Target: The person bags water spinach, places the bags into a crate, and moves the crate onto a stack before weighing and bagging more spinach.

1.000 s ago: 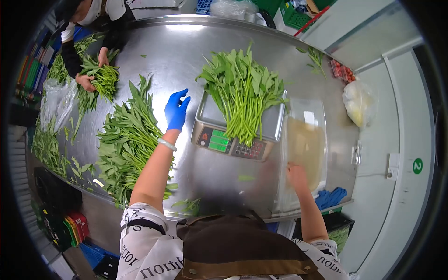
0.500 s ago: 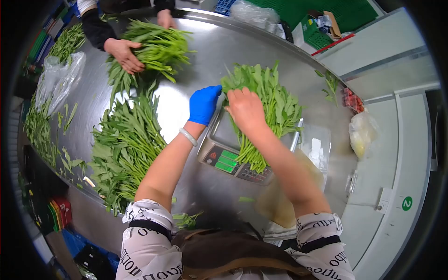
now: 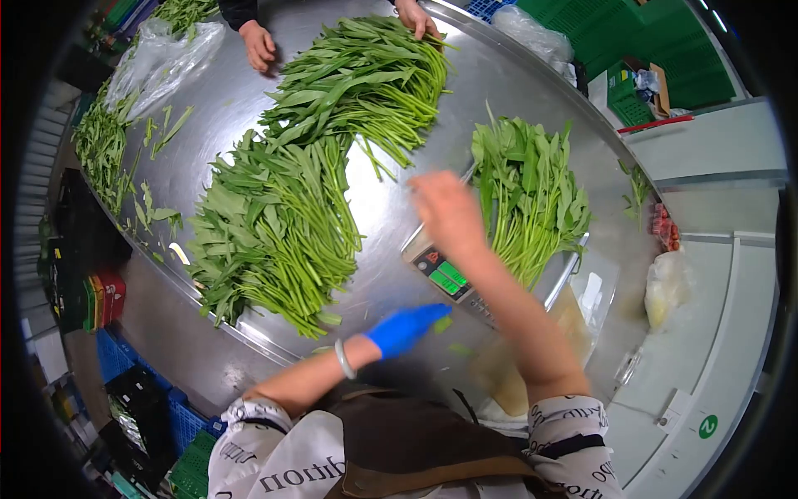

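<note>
A bunch of leafy green stems [image 3: 532, 195] lies on the digital scale [image 3: 445, 277], its cut ends toward me. My right hand [image 3: 449, 212], bare and smeared by motion, is over the scale's left side, just left of the bunch. Nothing shows hanging from it. Lower down, my left hand [image 3: 407, 330] in a blue glove stretches to the right above the table, fingers extended. Its fingertips are beside a small green leaf scrap [image 3: 443, 323] below the scale's display. The display glows green.
Large heaps of the same greens [image 3: 283, 224] cover the steel table's [image 3: 391, 291] middle. A co-worker's hand [image 3: 420, 18] touches the far heap; their other hand [image 3: 258, 46] rests nearby. A clear plastic bag [image 3: 162, 62] lies far left, a bagged item [image 3: 667, 287] at right.
Both my hands have left the bunch on the scale; the left moved down toward me, the right leftward off the leaves. The co-worker's greens now lie on the heap. My view has shifted.
</note>
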Demonstrator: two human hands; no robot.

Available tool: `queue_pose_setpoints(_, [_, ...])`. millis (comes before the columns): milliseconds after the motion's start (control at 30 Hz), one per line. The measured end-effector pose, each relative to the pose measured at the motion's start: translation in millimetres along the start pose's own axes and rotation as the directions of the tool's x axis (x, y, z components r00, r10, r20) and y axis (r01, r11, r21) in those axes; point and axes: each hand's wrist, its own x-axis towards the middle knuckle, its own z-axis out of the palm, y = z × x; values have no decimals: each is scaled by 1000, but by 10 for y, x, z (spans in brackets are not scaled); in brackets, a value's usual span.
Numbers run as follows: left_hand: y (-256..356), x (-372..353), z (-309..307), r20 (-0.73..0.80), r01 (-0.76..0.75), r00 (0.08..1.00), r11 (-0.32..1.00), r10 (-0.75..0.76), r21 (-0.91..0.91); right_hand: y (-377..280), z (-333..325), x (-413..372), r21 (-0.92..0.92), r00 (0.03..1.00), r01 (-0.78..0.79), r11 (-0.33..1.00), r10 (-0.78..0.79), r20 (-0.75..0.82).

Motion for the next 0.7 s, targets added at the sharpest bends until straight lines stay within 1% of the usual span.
queue_pose_setpoints(67, [-28, -507, 183, 30, 149, 988, 989, -150, 22, -223, 567, -118, 278, 979, -106, 955, 51, 197])
queue_pose_setpoints(100, [-49, -658, 179, 42, 222, 974, 975, -223, 34, -326, 826, -188, 296, 958, -204, 933, 128, 257])
queue_pose_setpoints(133, [-70, -732, 101, 68, 262, 961, 963, -267, 66, -408, 1056, -226, 306, 927, -300, 904, 201, 316])
queue_pose_setpoints(200, [-53, -827, -72, 117, 340, 928, 932, -354, 127, -550, 1431, -239, 258, 921, -354, 899, 287, 264])
queue_pose_setpoints(233, [-16, -815, -146, 117, 436, 879, 879, -462, 191, -595, 1574, -252, 234, 915, -381, 895, 327, 238])
queue_pose_setpoints(300, [14, -776, -303, 175, 460, 842, 848, -511, 264, -632, 1754, -207, 216, 905, -383, 898, 317, 284])
queue_pose_setpoints(333, [15, -773, -354, 203, 466, 821, 832, -533, 301, -626, 1824, -182, 206, 899, -384, 900, 314, 305])
queue_pose_setpoints(400, [-100, -862, -287, 59, 395, 910, 903, -410, 172, -682, 1758, -96, 146, 946, -271, 951, 236, 220])
queue_pose_setpoints(433, [-165, -898, -232, -25, 348, 937, 931, -347, 107, -707, 1692, -59, 110, 965, -211, 971, 189, 183])
queue_pose_setpoints(533, [-121, -870, -261, -94, 390, 919, 919, -384, 61, -848, 1298, 64, 298, 909, -412, 861, 364, 205])
queue_pose_setpoints(633, [-126, -824, -246, -48, 444, 896, 891, -442, 93, -834, 1375, 41, 297, 916, -374, 879, 299, 269])
queue_pose_setpoints(700, [-166, -772, -191, 98, 450, 876, 873, -472, 188, -806, 1587, 4, 125, 926, -279, 952, 232, 298])
